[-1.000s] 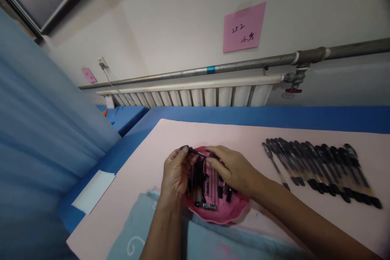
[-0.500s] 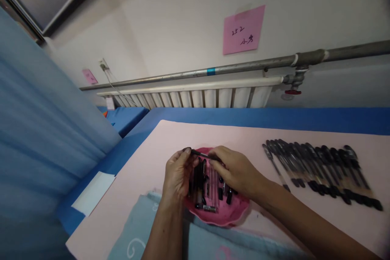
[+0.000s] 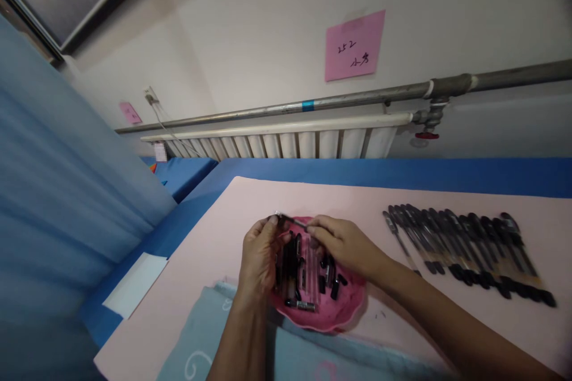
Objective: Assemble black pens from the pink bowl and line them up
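Note:
My left hand (image 3: pixel 261 253) pinches one end of a thin dark pen (image 3: pixel 295 223), whose tip by the thumb looks pale and shiny. At its other end, the closed fingers of my right hand (image 3: pixel 342 241) grip it. The pen lies level between both hands, above a pink scalloped plate (image 3: pixel 333 322). On this plate are dark pen parts, clear tubes (image 3: pixel 313 286), loose black caps (image 3: pixel 335 290) and a short clear-and-black piece (image 3: pixel 301 305) near the front rim. My fingers cover some of the pen's ends.
Several black-capped pens (image 3: pixel 469 244) lie in a row on the pink sheet (image 3: pixel 214 238) at right. A white paper (image 3: pixel 136 286) is at left, a blue patterned cloth (image 3: pixel 196 327) in front. Behind stand a radiator (image 3: pixel 286 144) and pipe (image 3: pixel 254 112); a blue curtain (image 3: pixel 58 190) hangs left.
My right hand's fingers have shifted slightly along the pen, and a pale shiny end now shows at my left thumb. The plate and the row of pens stay in place.

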The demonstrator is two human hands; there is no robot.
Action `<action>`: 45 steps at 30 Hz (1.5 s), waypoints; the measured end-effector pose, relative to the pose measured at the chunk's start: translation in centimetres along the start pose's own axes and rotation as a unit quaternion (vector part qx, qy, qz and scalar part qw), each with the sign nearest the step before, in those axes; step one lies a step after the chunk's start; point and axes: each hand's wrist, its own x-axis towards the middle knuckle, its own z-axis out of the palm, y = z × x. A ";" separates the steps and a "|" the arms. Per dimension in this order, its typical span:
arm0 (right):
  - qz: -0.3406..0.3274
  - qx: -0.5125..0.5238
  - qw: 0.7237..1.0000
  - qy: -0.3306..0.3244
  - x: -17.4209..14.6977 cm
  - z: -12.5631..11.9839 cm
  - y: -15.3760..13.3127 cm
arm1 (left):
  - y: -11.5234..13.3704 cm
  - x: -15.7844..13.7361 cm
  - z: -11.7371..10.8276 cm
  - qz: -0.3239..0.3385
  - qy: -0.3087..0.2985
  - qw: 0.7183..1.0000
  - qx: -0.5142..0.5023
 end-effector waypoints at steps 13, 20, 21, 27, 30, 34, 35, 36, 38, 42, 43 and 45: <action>0.113 0.328 0.935 0.073 1.2 -1.6 1.0 | -5.4 -2.9 1.3 0.130 -0.151 0.848 0.492; 0.113 0.322 0.937 0.072 1.3 -1.4 1.1 | -5.5 -2.9 1.6 0.118 -0.113 0.858 0.487; 0.112 0.320 0.938 0.073 1.3 -1.4 1.1 | -5.4 -2.9 1.7 0.117 -0.111 0.863 0.479; 0.083 0.293 0.949 0.079 1.0 -1.7 0.3 | -3.2 -2.1 1.7 0.040 -0.117 0.921 0.368; 0.064 0.232 0.968 0.071 0.7 -1.7 -0.5 | -1.1 -1.0 1.0 -0.036 -0.067 0.983 0.169; 0.041 0.146 0.988 0.013 -0.1 -0.8 -1.3 | 0.8 0.3 -0.4 -0.060 -0.015 0.997 -0.036; 0.025 0.134 0.991 0.001 -0.2 -0.6 -1.4 | 1.1 0.5 -0.6 -0.062 -0.005 0.996 -0.065; 0.013 0.126 0.992 -0.009 -0.3 -0.3 -1.4 | 1.2 0.7 -0.8 -0.066 0.003 0.994 -0.086; 0.005 0.124 0.992 -0.021 -0.4 -0.1 -1.3 | 1.3 0.9 -1.1 -0.073 0.009 0.992 -0.098; 0.026 0.119 0.993 -0.006 -0.2 -0.1 -0.7 | 1.6 0.9 -1.4 -0.047 -0.001 0.998 -0.044; 0.030 0.115 0.993 -0.001 -0.1 -0.2 -0.6 | 1.7 1.0 -1.6 -0.036 -0.005 0.999 -0.018; 0.033 0.111 0.993 0.009 0.0 -0.4 -0.5 | 1.9 1.3 -2.2 0.003 0.007 0.999 0.040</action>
